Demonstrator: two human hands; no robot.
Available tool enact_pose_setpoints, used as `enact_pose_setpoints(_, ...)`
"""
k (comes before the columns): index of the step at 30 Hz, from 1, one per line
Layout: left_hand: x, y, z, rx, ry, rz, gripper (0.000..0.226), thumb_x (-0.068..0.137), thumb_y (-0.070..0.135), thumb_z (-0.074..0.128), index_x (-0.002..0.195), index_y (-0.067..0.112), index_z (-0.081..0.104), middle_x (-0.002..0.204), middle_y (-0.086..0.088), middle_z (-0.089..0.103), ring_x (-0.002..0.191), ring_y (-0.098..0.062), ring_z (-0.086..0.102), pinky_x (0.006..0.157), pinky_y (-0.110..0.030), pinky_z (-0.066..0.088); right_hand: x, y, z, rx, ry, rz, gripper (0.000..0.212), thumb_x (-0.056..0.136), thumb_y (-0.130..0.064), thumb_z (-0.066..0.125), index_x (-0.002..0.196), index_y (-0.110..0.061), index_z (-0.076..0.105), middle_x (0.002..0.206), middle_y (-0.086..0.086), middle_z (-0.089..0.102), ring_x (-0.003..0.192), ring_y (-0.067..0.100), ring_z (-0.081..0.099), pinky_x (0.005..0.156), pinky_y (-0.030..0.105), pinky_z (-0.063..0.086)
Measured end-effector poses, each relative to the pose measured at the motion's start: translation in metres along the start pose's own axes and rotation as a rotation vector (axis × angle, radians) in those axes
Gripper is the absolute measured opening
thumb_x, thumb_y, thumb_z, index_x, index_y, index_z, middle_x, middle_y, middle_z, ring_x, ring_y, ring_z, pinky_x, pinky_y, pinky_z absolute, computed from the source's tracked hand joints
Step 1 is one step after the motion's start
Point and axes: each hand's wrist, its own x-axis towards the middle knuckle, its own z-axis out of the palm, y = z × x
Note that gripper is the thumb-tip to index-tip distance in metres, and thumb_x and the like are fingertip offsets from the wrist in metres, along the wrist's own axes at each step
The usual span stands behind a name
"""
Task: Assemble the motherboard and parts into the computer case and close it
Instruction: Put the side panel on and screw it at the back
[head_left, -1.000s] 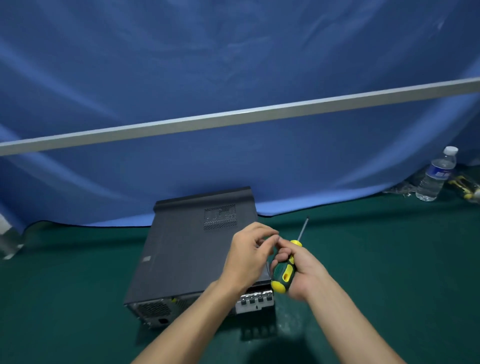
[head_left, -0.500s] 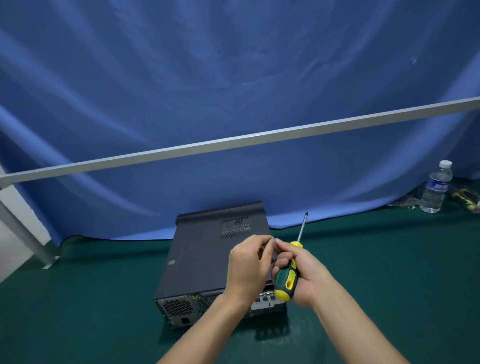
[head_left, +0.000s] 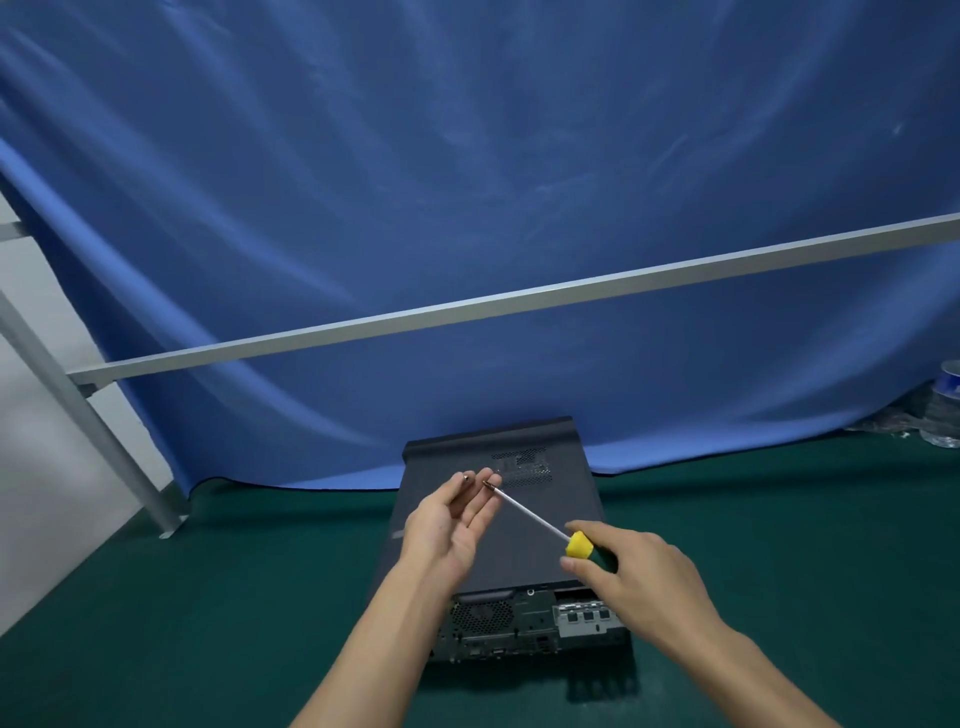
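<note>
Behind your table: blue cloth backdrop (head_left: 467, 182), creased, hanging down to far edge of green tabletop (head_left: 208, 597), hem lying on it. Grey metal bar (head_left: 519, 304) runs across in front of cloth, rising toward your right. At left, bar joins slanted grey metal post (head_left: 78, 421), whose foot sits on table's far left corner. Pale wall (head_left: 36, 493) shows left of post. At right edge of table, near cloth hem, you have clear water bottle (head_left: 944, 415) with blue label, cut off by frame.
</note>
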Motion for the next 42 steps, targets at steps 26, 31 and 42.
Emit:
enact_pose_setpoints(26, 0.009, -0.002, -0.073, -0.040, 0.118, 0.043, 0.014, 0.094, -0.001, 0.051, 0.082, -0.005, 0.056, 0.083, -0.024, 0.066, 0.060, -0.023, 0.071, 0.052, -0.028, 0.058, -0.003, -0.061, 0.021, -0.123, -0.212, 0.048, 0.022, 0.085, -0.053, 0.058, 0.080, -0.031, 0.060, 0.061, -0.011, 0.056, 0.064, 0.009, 0.052, 0.056, 0.024, 0.035)
enact_pose_setpoints(31, 0.024, 0.008, -0.123, -0.153, 0.132, -0.039, 0.017, 0.096, 0.000, 0.047, 0.082, -0.004, 0.054, 0.064, -0.018, 0.069, 0.057, -0.021, 0.070, 0.051, -0.028, 0.058, 0.005, -0.110, 0.051, -0.217, -0.344, 0.097, 0.022, 0.084, -0.048, 0.061, 0.094, -0.029, 0.068, 0.078, -0.007, 0.061, 0.079, 0.018, 0.055, 0.065, 0.027, 0.038)
enact_pose_setpoints(42, 0.048, -0.029, -0.192, -0.267, 0.150, -0.264, 0.015, 0.098, 0.002, 0.044, 0.086, -0.003, 0.052, 0.063, -0.019, 0.068, 0.056, -0.022, 0.070, 0.048, -0.029, 0.057, -0.006, -0.130, 0.111, -0.134, -0.584, 0.395, 0.032, 0.089, -0.042, 0.057, 0.080, -0.011, 0.059, 0.057, -0.004, 0.062, 0.040, 0.010, 0.049, 0.049, 0.021, 0.039)
